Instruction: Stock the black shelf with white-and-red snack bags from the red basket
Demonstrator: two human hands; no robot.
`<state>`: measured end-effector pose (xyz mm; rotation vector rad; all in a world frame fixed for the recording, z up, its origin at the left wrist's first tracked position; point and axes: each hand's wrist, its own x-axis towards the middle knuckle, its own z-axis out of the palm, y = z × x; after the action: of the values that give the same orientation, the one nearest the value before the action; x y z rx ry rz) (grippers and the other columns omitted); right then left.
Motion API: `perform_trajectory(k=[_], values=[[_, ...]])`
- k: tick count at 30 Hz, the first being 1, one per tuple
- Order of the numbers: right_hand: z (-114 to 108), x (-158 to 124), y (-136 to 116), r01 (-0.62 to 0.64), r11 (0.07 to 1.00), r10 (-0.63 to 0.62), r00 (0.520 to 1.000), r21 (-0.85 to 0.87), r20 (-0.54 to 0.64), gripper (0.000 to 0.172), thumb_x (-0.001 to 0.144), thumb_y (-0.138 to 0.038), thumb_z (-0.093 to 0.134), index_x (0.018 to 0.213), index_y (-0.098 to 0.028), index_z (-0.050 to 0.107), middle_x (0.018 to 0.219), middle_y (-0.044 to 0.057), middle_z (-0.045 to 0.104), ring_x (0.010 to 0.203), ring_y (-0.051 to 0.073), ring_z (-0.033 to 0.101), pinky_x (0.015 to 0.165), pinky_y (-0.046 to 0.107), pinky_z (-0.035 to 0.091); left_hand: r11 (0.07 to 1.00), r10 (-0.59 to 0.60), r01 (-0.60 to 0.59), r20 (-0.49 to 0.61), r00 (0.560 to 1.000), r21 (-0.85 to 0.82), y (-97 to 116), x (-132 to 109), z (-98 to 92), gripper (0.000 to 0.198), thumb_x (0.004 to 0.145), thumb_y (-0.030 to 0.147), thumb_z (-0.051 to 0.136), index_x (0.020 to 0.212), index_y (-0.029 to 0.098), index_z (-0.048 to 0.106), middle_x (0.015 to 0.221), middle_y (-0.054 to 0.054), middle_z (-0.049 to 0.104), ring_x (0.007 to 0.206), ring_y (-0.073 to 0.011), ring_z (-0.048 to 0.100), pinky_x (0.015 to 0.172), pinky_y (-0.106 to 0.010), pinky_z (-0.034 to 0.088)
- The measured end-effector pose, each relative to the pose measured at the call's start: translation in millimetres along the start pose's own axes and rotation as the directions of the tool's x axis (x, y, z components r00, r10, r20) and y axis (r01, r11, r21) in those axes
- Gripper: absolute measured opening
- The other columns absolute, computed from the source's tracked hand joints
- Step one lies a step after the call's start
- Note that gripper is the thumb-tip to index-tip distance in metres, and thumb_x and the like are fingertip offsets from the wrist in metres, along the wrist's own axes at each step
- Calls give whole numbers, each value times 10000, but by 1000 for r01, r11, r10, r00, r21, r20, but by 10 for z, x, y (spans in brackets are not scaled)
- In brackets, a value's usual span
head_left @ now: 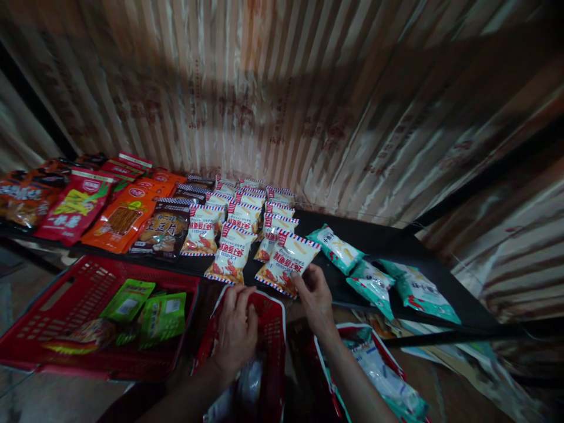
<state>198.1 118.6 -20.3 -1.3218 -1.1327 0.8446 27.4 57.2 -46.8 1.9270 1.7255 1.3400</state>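
Observation:
My right hand [316, 299] pinches the lower right edge of a white snack bag [286, 264], with the thumb on its front. The bag has red lettering and a striped top edge. It stands at the front of a row of matching bags on the black shelf [308, 222]. My left hand [238, 326] hangs over the middle red basket [274, 335], fingers loosely bent and thumb apart, holding nothing that I can see. Just beyond its fingertips another white snack bag [230, 254] leans at the shelf's front edge. Clear wrapping lies inside the middle basket.
Brown potato-chip bags [163, 229], orange packs [118, 217] and red packs [77, 205] fill the shelf's left side. Teal bags [425, 291] lie on the right. A red basket [185, 291] with green packs is at left; another basket [388, 355] holds teal bags.

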Motion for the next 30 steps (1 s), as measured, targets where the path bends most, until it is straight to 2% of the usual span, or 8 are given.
perform_trajectory(k=[3,5,7,11,14,18,23,30], values=[[7,-26,-53,16,1000,-16,1000,-14,-10,395,678,-484,697,920,-200,566,891,41,655,791,196,604,723,340,507,990,-98,117,-202,974,85,-168,139,-154,358,844,196,499,1201,177,497,1124,-120,498,1048,-231,528,870,-414,500],[30,-58,-68,27,999,-27,1000,-29,4,382,696,-468,690,938,-201,565,906,45,654,801,195,605,726,334,507,968,-138,187,-267,954,167,-260,210,-207,429,822,265,559,1231,163,477,1199,-148,462,1120,-282,476,903,-468,473],[75,-89,-69,42,998,-41,998,-36,40,368,715,-449,680,963,-205,561,924,45,657,811,194,611,735,330,509,950,-131,190,-236,963,249,-316,238,-212,510,808,303,586,1273,143,448,1306,-182,395,1206,-323,404,945,-503,435],[222,-89,-65,54,997,-47,992,-62,119,366,736,-424,670,1008,-210,552,947,50,663,807,192,622,741,331,514,939,-57,96,-125,991,330,-365,230,-164,603,812,307,585,1343,104,384,1397,-227,307,1285,-349,325,985,-504,401],[337,-25,-76,28,998,-22,994,-55,109,365,729,-436,668,989,-203,562,924,52,667,784,193,623,721,332,523,941,-31,64,-103,994,331,-408,270,-159,580,823,290,571,1349,133,386,1332,-193,423,1233,-317,394,972,-491,417],[401,86,-56,-5,1000,5,1000,-20,23,342,712,-446,676,929,-201,576,828,34,664,719,178,609,647,303,524,952,-9,51,-139,990,302,-479,379,-168,517,843,296,549,1322,151,419,1158,-144,558,1090,-273,497,920,-457,456],[362,144,14,0,1000,1,999,16,-51,295,704,-431,691,844,-205,563,722,-5,610,638,135,561,578,246,489,963,3,40,-160,987,266,-539,438,-119,421,855,238,531,1263,158,471,1063,-115,594,1000,-235,548,858,-384,489],[362,86,34,-7,1000,7,1000,3,-25,283,720,-438,676,816,-203,553,780,19,635,699,152,586,621,260,509,982,-6,42,-191,982,186,-579,466,-67,312,876,190,483,1184,184,535,1012,-86,623,944,-198,601,827,-351,509]])
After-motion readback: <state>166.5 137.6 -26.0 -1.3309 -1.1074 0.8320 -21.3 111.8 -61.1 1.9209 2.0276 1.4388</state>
